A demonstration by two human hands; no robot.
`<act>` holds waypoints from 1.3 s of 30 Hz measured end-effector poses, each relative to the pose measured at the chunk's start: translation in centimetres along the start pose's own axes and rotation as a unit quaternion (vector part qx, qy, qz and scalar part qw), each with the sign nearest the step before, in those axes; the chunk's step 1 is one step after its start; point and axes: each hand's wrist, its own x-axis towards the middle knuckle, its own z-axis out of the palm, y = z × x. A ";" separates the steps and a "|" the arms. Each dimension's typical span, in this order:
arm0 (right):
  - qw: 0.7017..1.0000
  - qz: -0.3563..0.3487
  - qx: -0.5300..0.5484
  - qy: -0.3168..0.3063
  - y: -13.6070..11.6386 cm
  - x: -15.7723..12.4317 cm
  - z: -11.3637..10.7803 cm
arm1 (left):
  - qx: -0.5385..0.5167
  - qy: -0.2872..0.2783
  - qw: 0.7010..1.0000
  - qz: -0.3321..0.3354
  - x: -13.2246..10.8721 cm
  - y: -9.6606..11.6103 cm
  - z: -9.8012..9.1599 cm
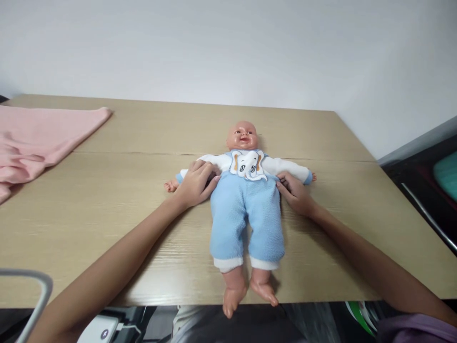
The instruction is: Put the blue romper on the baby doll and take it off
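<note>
A baby doll [245,209] lies on its back on the table, head away from me and arms spread. It wears a blue and white outfit with an elephant face on the chest, and its bare feet reach the front edge. My left hand [198,183] is closed at the side of the doll's waist, lying over part of its sleeve; the fingertips are partly hidden. On the other side, my right hand [294,191] pinches the outfit at the waist between thumb and fingers, just below the doll's other arm.
A pink cloth [46,138] lies crumpled on the left of the wooden table [143,138]. A white wall stands behind. At the lower left are a grey curved bar [44,286] and a white device [100,328] with a cable. A dark object [421,166] borders the right side.
</note>
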 end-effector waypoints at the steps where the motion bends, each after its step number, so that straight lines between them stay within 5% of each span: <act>1: 1.000 0.000 -0.007 0.000 0.0 0.0 0.1 | -0.005 -0.017 1.000 0.001 -0.2 -0.2 -0.3; 6: 1.000 0.003 -0.021 -0.009 -0.4 0.1 0.1 | -0.062 -0.075 0.995 -0.020 -0.3 -0.7 -1.5; 13: 0.999 0.032 0.040 0.015 -0.2 0.1 0.2 | -0.191 -0.033 0.972 -0.131 -0.1 -0.5 -1.0; 18: 0.995 0.039 0.088 0.007 0.1 0.2 0.2 | -0.121 -0.020 0.986 -0.109 -0.3 0.5 -0.5; 25: 0.995 -0.008 -0.099 0.014 -0.8 -0.2 0.2 | -0.031 0.030 0.993 -0.106 -0.6 0.6 0.9; 32: 0.984 -0.041 -0.168 0.038 -0.5 -0.3 0.5 | 0.089 0.034 0.994 -0.057 -1.1 -0.2 2.8; 39: 0.929 -0.145 -0.332 0.079 -0.3 -0.6 -1.6 | 0.054 0.097 0.992 -0.067 -0.5 0.2 1.3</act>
